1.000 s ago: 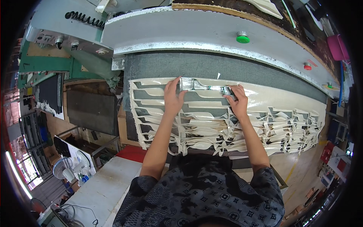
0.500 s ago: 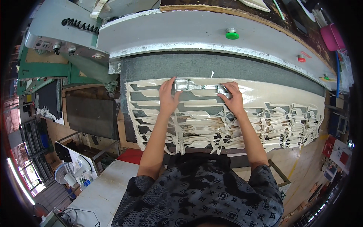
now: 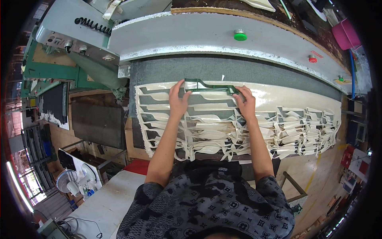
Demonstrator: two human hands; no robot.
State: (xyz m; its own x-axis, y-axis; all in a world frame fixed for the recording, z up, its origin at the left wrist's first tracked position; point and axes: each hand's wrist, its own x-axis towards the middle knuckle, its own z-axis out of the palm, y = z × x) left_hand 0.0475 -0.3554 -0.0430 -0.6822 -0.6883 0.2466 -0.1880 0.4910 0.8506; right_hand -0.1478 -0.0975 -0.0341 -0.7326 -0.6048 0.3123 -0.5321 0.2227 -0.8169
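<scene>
Pressing a green cutting die (image 3: 209,86) flat along the uncut far edge of a cream sheet (image 3: 278,97), left hand (image 3: 178,100) and right hand (image 3: 246,104) each grasping one end, steadying it on the grey press worktop (image 3: 254,71).

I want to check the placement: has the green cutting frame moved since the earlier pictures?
Cannot tell for sure: the camera shifted too. The green cutting frame, held by both hands, now seems to lie nearer the far edge of the cream sheet, towards the grey machine beam.
</scene>
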